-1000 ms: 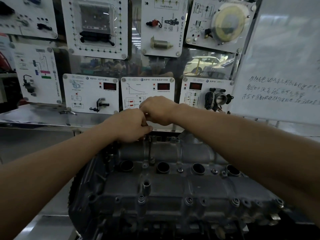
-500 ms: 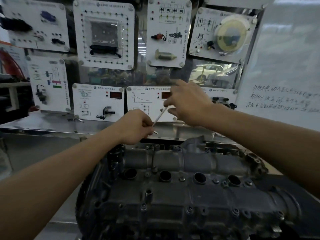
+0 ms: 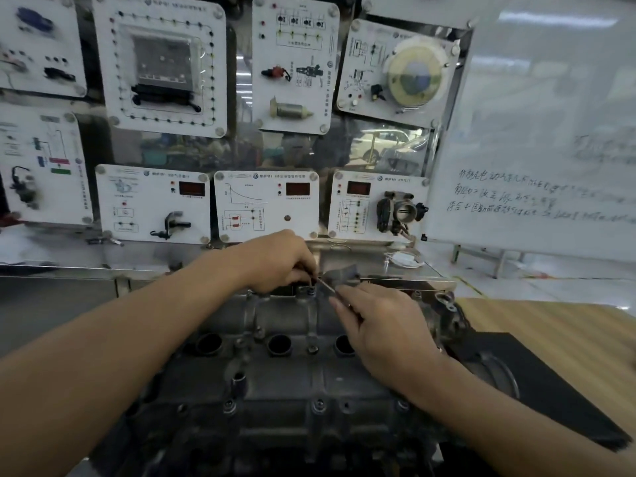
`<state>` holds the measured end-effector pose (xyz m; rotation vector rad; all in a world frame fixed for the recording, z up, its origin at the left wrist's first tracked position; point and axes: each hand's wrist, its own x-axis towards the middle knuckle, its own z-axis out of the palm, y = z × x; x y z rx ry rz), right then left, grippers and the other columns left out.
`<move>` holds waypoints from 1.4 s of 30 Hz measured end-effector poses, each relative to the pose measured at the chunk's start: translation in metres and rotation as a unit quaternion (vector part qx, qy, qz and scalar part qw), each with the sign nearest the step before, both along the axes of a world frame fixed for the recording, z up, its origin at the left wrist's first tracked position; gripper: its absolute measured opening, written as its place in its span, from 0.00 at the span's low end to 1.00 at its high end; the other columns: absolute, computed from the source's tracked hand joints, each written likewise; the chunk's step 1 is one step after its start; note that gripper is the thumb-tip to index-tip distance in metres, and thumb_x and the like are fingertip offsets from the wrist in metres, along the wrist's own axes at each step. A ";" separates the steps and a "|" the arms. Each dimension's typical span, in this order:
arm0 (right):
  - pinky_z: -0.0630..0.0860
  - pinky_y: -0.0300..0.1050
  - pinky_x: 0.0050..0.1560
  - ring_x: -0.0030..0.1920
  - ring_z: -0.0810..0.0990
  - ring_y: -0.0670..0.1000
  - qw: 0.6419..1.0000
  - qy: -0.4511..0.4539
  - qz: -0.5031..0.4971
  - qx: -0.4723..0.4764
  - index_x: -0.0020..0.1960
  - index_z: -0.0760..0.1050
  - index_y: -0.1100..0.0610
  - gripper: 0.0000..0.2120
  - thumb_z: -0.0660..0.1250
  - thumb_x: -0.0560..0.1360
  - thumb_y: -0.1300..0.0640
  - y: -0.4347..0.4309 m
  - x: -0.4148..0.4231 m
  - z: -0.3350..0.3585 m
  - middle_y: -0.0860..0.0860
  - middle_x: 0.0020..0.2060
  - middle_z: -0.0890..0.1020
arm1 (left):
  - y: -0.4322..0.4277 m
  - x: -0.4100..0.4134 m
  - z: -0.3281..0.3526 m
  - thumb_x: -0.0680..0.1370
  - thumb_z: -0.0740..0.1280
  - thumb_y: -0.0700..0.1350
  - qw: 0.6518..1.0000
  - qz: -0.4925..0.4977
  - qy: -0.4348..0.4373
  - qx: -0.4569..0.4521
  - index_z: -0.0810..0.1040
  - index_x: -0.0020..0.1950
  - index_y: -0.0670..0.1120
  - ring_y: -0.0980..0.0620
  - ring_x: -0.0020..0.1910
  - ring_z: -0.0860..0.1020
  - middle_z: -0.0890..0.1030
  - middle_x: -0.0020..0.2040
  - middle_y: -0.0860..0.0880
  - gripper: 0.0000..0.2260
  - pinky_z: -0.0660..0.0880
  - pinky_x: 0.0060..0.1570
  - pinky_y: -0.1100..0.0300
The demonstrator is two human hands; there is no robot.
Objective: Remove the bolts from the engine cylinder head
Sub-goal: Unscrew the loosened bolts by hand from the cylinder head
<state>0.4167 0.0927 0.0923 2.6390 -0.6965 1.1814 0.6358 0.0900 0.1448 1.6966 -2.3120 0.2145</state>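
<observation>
The dark metal engine cylinder head (image 3: pixel 282 376) fills the lower middle of the head view, with round plug holes in a row and several bolts (image 3: pixel 318 406) along its near edge. At its far edge my left hand (image 3: pixel 275 261) has its fingers curled over a bolt (image 3: pixel 304 290). My right hand (image 3: pixel 385 325) grips a thin metal tool (image 3: pixel 325 285) whose tip reaches that same bolt. The part of the bolt under my left fingers is hidden.
A display wall of white training panels (image 3: pixel 265 204) stands just behind the engine. A whiteboard (image 3: pixel 537 132) with handwriting leans at the right. A wooden tabletop (image 3: pixel 550 325) and a black mat (image 3: pixel 537 383) lie to the right of the engine.
My right hand has come down from above the engine's far edge to beside my left hand, bringing the thin tool to the bolt. The camera has shifted left and down.
</observation>
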 end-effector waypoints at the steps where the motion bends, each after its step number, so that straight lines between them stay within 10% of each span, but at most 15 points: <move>1: 0.77 0.51 0.33 0.36 0.80 0.56 1.000 -0.019 0.008 -0.008 0.47 0.82 0.58 0.09 0.66 0.79 0.55 0.000 0.001 -0.001 0.52 0.36 0.82 | 0.000 0.001 0.000 0.78 0.71 0.43 1.000 -0.001 0.010 0.001 0.86 0.53 0.52 0.72 0.35 0.74 0.86 0.46 0.56 0.07 0.66 0.38 0.79; 5: 0.75 0.47 0.28 0.31 0.78 0.53 0.998 -0.047 0.032 -0.033 0.44 0.82 0.57 0.14 0.61 0.79 0.51 0.007 0.004 -0.003 0.50 0.31 0.80 | 0.002 0.004 0.002 0.78 0.71 0.42 0.999 -0.004 0.038 -0.002 0.86 0.54 0.52 0.64 0.42 0.80 0.86 0.46 0.56 0.08 0.75 0.48 0.68; 14: 0.77 0.50 0.29 0.30 0.78 0.53 0.991 -0.026 0.115 -0.055 0.40 0.82 0.60 0.07 0.72 0.74 0.57 0.007 0.007 -0.009 0.51 0.30 0.80 | 0.006 -0.002 -0.002 0.78 0.70 0.40 0.998 -0.025 0.053 -0.009 0.86 0.55 0.50 0.77 0.39 0.74 0.87 0.47 0.55 0.09 0.67 0.43 0.81; 35: 0.77 0.58 0.37 0.39 0.80 0.64 0.993 0.045 0.112 -0.017 0.45 0.81 0.63 0.14 0.63 0.80 0.55 0.030 0.064 -0.003 0.59 0.38 0.82 | 0.011 -0.007 -0.003 0.78 0.68 0.39 0.998 -0.007 0.051 -0.021 0.87 0.54 0.52 0.66 0.43 0.79 0.87 0.47 0.54 0.12 0.67 0.39 0.80; 42: 0.69 0.50 0.32 0.35 0.79 0.63 0.997 0.023 0.072 -0.006 0.41 0.79 0.61 0.10 0.67 0.77 0.56 0.040 0.071 -0.002 0.57 0.35 0.81 | 0.009 -0.001 0.000 0.79 0.63 0.35 0.974 0.012 0.204 0.095 0.86 0.55 0.49 0.71 0.40 0.80 0.84 0.42 0.66 0.15 0.71 0.39 0.77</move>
